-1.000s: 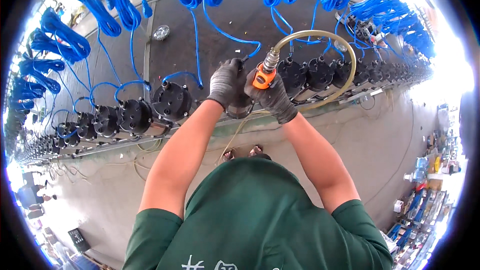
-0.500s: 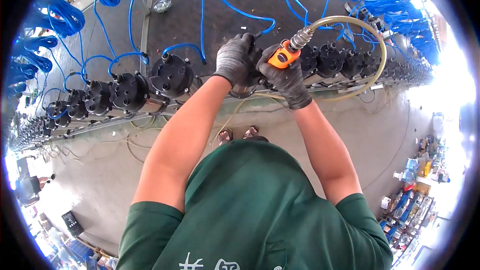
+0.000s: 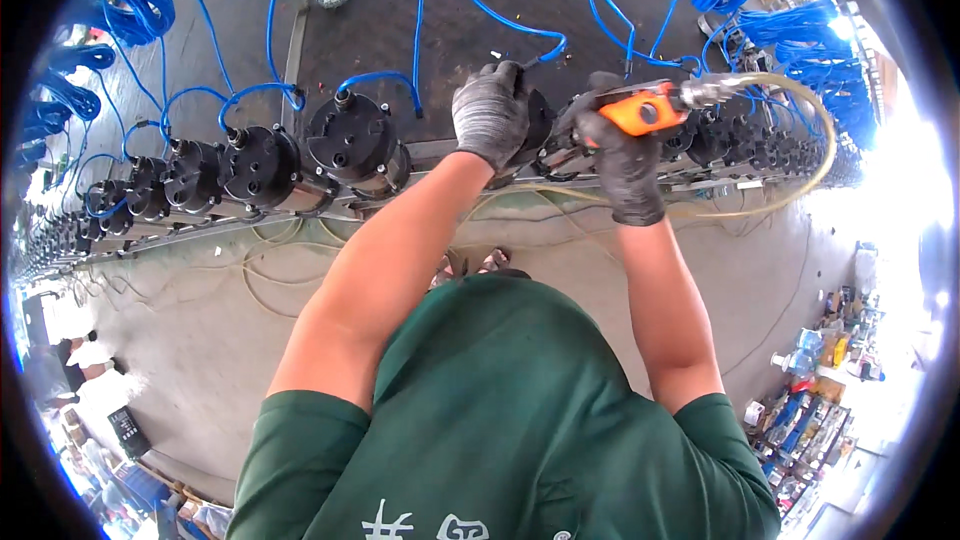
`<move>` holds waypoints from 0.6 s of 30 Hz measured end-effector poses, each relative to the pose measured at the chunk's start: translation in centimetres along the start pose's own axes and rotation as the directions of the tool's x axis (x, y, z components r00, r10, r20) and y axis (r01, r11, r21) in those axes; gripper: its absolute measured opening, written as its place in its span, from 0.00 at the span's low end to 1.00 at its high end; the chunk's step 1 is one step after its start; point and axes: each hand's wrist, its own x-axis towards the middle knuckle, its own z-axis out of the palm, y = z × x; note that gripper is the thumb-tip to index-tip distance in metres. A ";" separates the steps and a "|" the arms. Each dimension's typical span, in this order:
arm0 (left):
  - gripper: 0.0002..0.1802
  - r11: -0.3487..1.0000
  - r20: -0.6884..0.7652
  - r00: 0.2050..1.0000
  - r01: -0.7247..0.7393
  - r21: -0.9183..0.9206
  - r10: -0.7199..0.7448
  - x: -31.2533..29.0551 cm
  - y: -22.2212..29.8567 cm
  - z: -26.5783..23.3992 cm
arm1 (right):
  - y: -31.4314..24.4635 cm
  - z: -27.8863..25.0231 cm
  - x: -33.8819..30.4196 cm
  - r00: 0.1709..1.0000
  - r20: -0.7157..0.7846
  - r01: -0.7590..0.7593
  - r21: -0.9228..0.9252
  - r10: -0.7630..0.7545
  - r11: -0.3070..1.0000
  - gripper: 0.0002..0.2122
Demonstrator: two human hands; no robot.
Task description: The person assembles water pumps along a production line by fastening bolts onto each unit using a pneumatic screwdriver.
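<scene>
Between the two gloved hands sits a black-capped cylinder (image 3: 540, 120), partly covered by both; the left hand (image 3: 490, 115) has its fingers bent over the cap's near side, though I cannot tell what they grip or how firmly; the right hand (image 3: 625, 145) is closed round an orange tool (image 3: 637, 112), lying sideways with its nose toward the cylinder; whether it touches is hidden; a pale hose (image 3: 828, 135) leaves it beyond the right hand and loops back.

Just beyond the left hand's fingertips, a blue cable (image 3: 562, 40) ends near the cap, so this cylinder looks already wired; left of that hand, neighbouring cylinders (image 3: 355, 140) have cables joined at their caps; cylinders (image 3: 715, 145) continue rightward past the right hand; with both hands on the middle one, I judge work there unfinished; how much fastening is done, and which others are finished or waiting, cannot be told.
</scene>
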 end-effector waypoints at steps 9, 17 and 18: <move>0.14 0.355 -0.075 0.902 0.090 -0.930 -0.425 -3.7 -5.4 3.0 | -1.1 2.3 -0.1 0.994 -0.042 0.100 0.091 -0.097 0.991 0.27; 0.18 0.606 0.199 0.920 0.374 -0.702 -0.338 -11.3 -6.9 4.5 | 4.2 4.3 0.2 0.996 0.078 0.060 -0.124 -0.050 0.990 0.24; 0.18 0.603 0.191 0.924 0.362 -0.711 -0.330 -11.4 -6.6 4.3 | 4.5 4.6 0.3 0.993 0.106 0.080 -0.213 -0.059 0.974 0.22</move>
